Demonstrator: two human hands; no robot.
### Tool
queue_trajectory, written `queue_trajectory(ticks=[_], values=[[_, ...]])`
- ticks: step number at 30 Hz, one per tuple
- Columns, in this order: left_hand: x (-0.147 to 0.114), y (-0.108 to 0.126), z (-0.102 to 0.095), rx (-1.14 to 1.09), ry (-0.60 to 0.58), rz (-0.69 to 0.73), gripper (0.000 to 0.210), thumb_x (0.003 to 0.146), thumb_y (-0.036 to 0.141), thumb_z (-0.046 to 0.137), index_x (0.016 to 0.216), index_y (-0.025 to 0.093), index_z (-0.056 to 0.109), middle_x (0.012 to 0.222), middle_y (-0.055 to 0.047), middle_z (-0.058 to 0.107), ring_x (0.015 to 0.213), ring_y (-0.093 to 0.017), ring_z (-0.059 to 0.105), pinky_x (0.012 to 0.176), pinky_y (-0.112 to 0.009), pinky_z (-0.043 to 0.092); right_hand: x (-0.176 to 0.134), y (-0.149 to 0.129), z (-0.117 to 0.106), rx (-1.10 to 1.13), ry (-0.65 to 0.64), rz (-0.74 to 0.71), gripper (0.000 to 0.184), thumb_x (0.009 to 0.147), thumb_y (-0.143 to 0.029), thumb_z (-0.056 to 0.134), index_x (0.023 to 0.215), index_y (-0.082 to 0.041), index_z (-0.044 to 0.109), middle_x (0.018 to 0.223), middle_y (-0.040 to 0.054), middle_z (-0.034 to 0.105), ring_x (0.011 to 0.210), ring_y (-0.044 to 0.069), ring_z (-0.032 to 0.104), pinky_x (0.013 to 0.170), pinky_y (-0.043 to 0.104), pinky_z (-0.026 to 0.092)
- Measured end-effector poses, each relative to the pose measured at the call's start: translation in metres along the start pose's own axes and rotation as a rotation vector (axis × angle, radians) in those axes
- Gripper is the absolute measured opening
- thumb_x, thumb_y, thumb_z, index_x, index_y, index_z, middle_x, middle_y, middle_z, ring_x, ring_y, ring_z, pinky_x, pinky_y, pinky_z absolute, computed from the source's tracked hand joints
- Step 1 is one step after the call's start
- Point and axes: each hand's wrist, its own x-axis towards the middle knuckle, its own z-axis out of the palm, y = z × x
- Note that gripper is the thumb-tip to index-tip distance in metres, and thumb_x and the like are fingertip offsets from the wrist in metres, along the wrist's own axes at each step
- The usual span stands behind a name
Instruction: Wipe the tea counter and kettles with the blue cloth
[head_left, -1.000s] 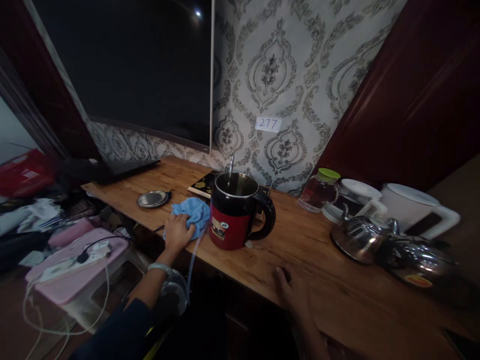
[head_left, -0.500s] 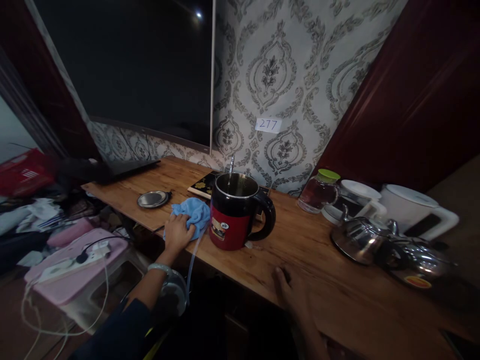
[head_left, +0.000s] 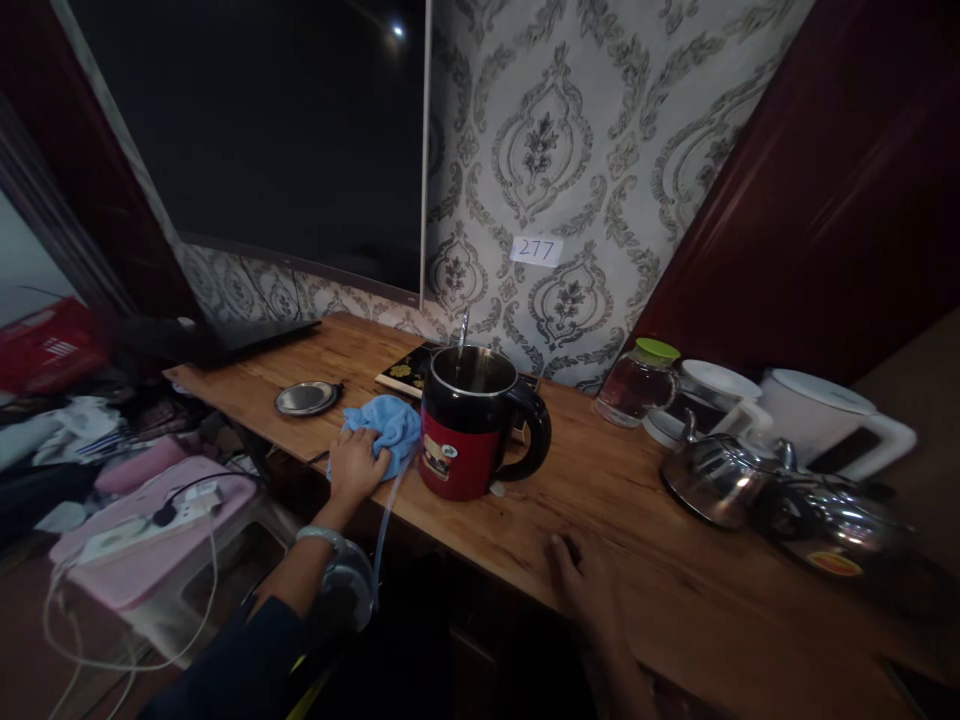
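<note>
My left hand (head_left: pixel 357 465) is closed on a bunched blue cloth (head_left: pixel 391 424) at the table's front edge, its fingers pressed into the folds. Just right of the cloth stands a red and black electric kettle (head_left: pixel 460 462), upright and lidless, with its black handle turned right. A thin metal piece (head_left: pixel 464 328) sticks up at its far rim. A clear tube (head_left: pixel 384 530) hangs over the table edge between cloth and kettle. In shadow, my right hand (head_left: pixel 586 575) rests at the table edge, thumb apart and nothing visible in it. A round lid (head_left: pixel 307 398) lies left of the cloth.
On the right of the wooden table (head_left: pixel 570 480) are a glass jug (head_left: pixel 634 385) with a green lid, white pitchers (head_left: pixel 821 410) and steel kettles (head_left: pixel 716 480). Behind the red kettle lies a black floral panel (head_left: pixel 409 372). A pink stool (head_left: pixel 142 560) with a power strip stands left.
</note>
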Motion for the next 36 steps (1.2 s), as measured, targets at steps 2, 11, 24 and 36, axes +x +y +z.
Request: queue_trajectory(ticks=[2,11,24,36], values=[[0.0000,0.0002,-0.0005,-0.001,-0.007,-0.002,0.033,0.081,0.032,0.046,0.101,0.016,0.068,0.101,-0.013,0.070,0.103,-0.033,0.057,0.080,-0.043,0.039,0.0001,-0.0008,0.0003,0.001,0.015,-0.003,0.042,0.083,-0.055,0.042,0.070,-0.022,0.064,0.075,0.0084,0.070,0.072,0.024,0.064,0.068,0.033,0.047],[0.0002,0.0002,-0.0010,-0.008,-0.018,-0.004,0.035,0.081,0.032,0.046,0.102,0.015,0.068,0.100,-0.013,0.069,0.102,-0.033,0.056,0.082,-0.043,0.040,0.0006,0.0019,0.0018,-0.006,0.003,-0.002,0.043,0.084,-0.055,0.041,0.068,-0.022,0.064,0.075,0.0085,0.071,0.071,0.023,0.064,0.066,0.031,0.047],[0.0000,-0.0003,-0.0001,-0.005,-0.009,-0.002,0.034,0.082,0.032,0.045,0.102,0.017,0.068,0.100,-0.012,0.070,0.102,-0.033,0.056,0.082,-0.043,0.039,-0.0001,0.0018,0.0006,-0.027,-0.016,0.004,0.040,0.086,-0.051,0.042,0.072,-0.022,0.065,0.077,0.0080,0.070,0.075,0.024,0.063,0.070,0.034,0.046],[0.0000,-0.0006,0.0011,-0.024,0.001,-0.001,0.033,0.081,0.031,0.046,0.101,0.016,0.068,0.100,-0.013,0.069,0.101,-0.033,0.057,0.081,-0.043,0.040,0.0006,0.0036,0.0019,-0.021,0.004,-0.005,0.042,0.086,-0.053,0.042,0.074,-0.021,0.066,0.080,0.0096,0.071,0.078,0.025,0.063,0.072,0.034,0.046]])
